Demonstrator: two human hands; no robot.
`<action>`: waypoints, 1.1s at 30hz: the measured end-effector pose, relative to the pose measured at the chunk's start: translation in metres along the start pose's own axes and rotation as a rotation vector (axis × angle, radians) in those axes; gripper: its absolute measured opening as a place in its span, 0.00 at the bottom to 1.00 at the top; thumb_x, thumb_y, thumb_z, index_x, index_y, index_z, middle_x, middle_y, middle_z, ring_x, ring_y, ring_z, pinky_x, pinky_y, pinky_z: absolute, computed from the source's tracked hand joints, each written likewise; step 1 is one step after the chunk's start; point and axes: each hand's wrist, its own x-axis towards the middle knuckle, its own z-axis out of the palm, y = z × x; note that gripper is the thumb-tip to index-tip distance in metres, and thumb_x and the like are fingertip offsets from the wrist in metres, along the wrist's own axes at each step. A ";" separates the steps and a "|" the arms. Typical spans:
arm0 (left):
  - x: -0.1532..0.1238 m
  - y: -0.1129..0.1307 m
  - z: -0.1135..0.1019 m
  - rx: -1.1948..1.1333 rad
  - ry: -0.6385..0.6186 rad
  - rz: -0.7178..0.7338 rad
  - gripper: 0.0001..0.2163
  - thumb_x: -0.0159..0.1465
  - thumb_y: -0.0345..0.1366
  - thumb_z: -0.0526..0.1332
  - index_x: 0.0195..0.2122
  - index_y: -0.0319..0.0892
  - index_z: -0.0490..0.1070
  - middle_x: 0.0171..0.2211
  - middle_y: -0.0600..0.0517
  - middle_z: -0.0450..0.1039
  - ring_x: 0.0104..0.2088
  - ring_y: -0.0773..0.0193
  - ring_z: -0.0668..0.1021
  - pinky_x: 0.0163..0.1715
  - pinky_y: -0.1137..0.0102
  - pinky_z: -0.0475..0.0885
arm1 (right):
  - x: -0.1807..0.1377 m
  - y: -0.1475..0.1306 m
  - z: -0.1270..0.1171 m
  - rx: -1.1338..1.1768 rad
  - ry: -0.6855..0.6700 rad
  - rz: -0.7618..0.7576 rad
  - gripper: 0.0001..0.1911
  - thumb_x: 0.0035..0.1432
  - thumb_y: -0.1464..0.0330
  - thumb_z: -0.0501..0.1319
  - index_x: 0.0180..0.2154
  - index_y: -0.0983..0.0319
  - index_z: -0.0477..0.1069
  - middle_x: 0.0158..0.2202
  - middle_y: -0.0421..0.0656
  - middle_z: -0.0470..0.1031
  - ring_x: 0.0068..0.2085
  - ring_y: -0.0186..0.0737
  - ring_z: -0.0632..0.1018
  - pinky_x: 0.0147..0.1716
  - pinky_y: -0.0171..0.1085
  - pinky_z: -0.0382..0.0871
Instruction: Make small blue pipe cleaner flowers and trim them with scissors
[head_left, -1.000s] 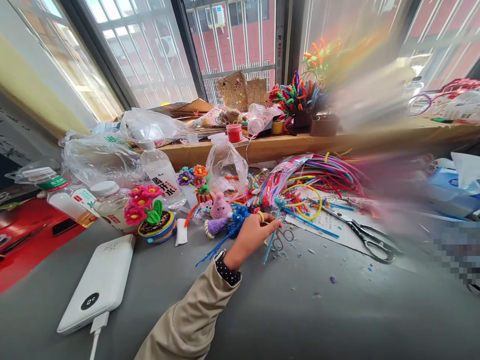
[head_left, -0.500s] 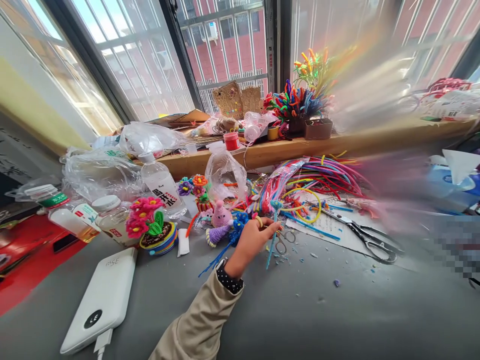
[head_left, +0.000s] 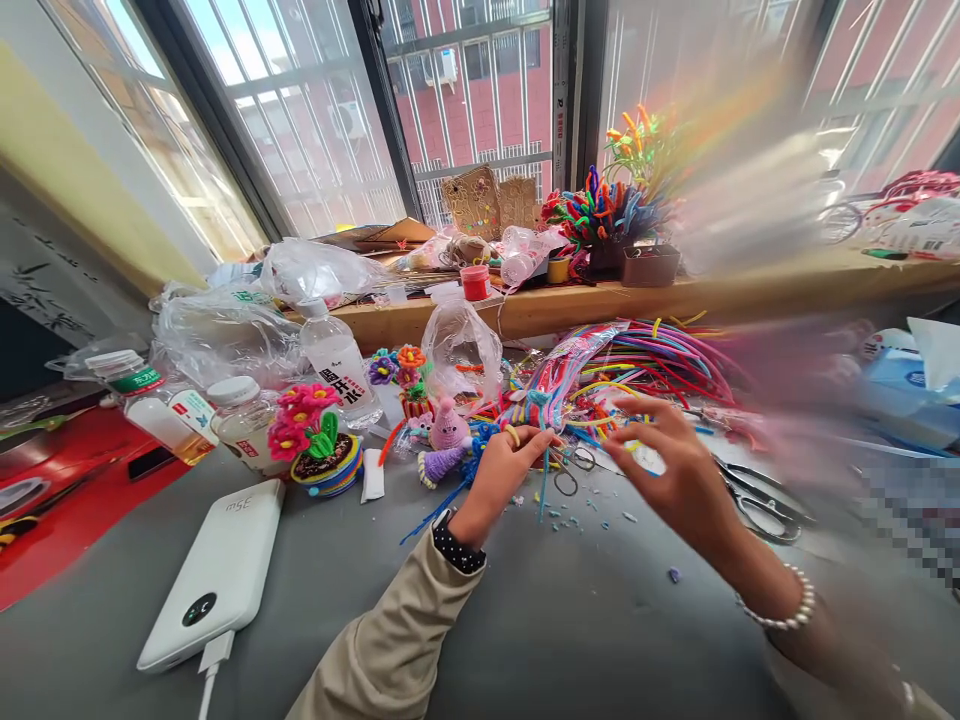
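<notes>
Between thumb and fingers, my left hand (head_left: 506,475) pinches a light-blue pipe-cleaner piece (head_left: 542,490) upright, with a small bunched top (head_left: 537,399) above the fingers. My right hand (head_left: 682,485), with a pearl bracelet (head_left: 802,600) at the wrist, hovers to the right of it with thumb and forefinger apart and nothing visible between them. Just behind the held piece lie small scissors (head_left: 566,482). Larger silver scissors (head_left: 772,505) rest partly behind my right hand. Light-blue clippings (head_left: 571,526) are scattered on the table.
Left of my hands stand a pot of pink flowers (head_left: 322,470), a pink knitted figure (head_left: 448,428), a water bottle (head_left: 337,365) and a white power bank (head_left: 217,570) with cable. Bundled pipe cleaners (head_left: 667,350) lie behind. A tissue pack (head_left: 900,385) sits at right.
My right hand has come into view from the right, near the held piece. My left hand still holds the light-blue pipe-cleaner piece. The view has shifted slightly left.
</notes>
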 end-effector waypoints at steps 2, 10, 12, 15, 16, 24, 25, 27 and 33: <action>-0.001 0.000 0.000 -0.055 0.047 -0.002 0.17 0.50 0.48 0.60 0.30 0.37 0.74 0.27 0.51 0.72 0.28 0.69 0.71 0.32 0.73 0.65 | -0.006 -0.001 0.010 -0.018 -0.124 -0.003 0.08 0.53 0.63 0.58 0.28 0.61 0.70 0.45 0.46 0.66 0.48 0.47 0.68 0.45 0.47 0.64; 0.000 -0.003 0.003 -0.038 0.098 0.011 0.15 0.52 0.46 0.59 0.30 0.37 0.74 0.27 0.50 0.72 0.28 0.68 0.71 0.32 0.73 0.66 | -0.014 -0.012 0.026 -0.070 -0.098 0.066 0.07 0.52 0.65 0.57 0.32 0.62 0.66 0.44 0.50 0.66 0.48 0.47 0.67 0.47 0.47 0.62; -0.001 -0.004 0.004 -0.033 0.082 0.009 0.15 0.52 0.46 0.59 0.29 0.38 0.74 0.27 0.50 0.72 0.28 0.67 0.71 0.32 0.72 0.66 | -0.015 -0.012 0.029 -0.068 -0.141 0.060 0.07 0.52 0.65 0.57 0.32 0.62 0.67 0.45 0.50 0.65 0.48 0.48 0.67 0.47 0.48 0.62; -0.002 -0.004 0.007 -0.052 0.048 -0.009 0.14 0.51 0.45 0.60 0.29 0.37 0.74 0.27 0.50 0.72 0.29 0.66 0.72 0.32 0.72 0.66 | -0.019 -0.009 0.035 -0.049 -0.216 0.080 0.06 0.51 0.65 0.58 0.28 0.62 0.68 0.46 0.50 0.66 0.48 0.48 0.68 0.46 0.48 0.62; -0.002 -0.004 0.007 -0.064 0.040 -0.018 0.14 0.51 0.45 0.60 0.28 0.38 0.74 0.27 0.50 0.73 0.30 0.66 0.72 0.32 0.72 0.66 | -0.020 -0.006 0.037 -0.038 -0.222 0.108 0.06 0.51 0.66 0.58 0.27 0.62 0.68 0.45 0.50 0.66 0.47 0.48 0.68 0.46 0.47 0.63; -0.002 0.002 0.002 -0.312 0.131 -0.011 0.11 0.48 0.42 0.64 0.27 0.39 0.74 0.29 0.51 0.73 0.31 0.68 0.73 0.33 0.74 0.67 | -0.014 0.007 0.027 0.308 -0.359 0.596 0.18 0.47 0.54 0.58 0.21 0.62 0.64 0.26 0.43 0.71 0.29 0.39 0.71 0.25 0.34 0.63; -0.003 0.003 0.002 -0.346 0.114 -0.033 0.11 0.48 0.42 0.64 0.27 0.38 0.73 0.29 0.52 0.73 0.30 0.69 0.73 0.33 0.74 0.67 | -0.013 0.006 0.026 0.362 -0.414 0.634 0.20 0.47 0.52 0.57 0.20 0.63 0.64 0.24 0.42 0.71 0.27 0.38 0.71 0.24 0.34 0.62; -0.004 0.005 0.003 -0.388 0.087 -0.070 0.12 0.47 0.41 0.65 0.27 0.38 0.73 0.26 0.53 0.72 0.27 0.71 0.73 0.31 0.74 0.67 | -0.012 0.002 0.024 0.467 -0.544 0.642 0.25 0.47 0.48 0.53 0.20 0.63 0.64 0.23 0.43 0.71 0.27 0.37 0.70 0.25 0.34 0.61; -0.006 0.009 0.004 -0.438 0.108 -0.087 0.11 0.45 0.38 0.66 0.27 0.38 0.70 0.22 0.55 0.71 0.24 0.73 0.72 0.28 0.76 0.67 | -0.014 -0.011 0.022 0.663 -0.817 0.396 0.36 0.45 0.38 0.41 0.30 0.64 0.64 0.27 0.44 0.69 0.30 0.38 0.69 0.30 0.36 0.63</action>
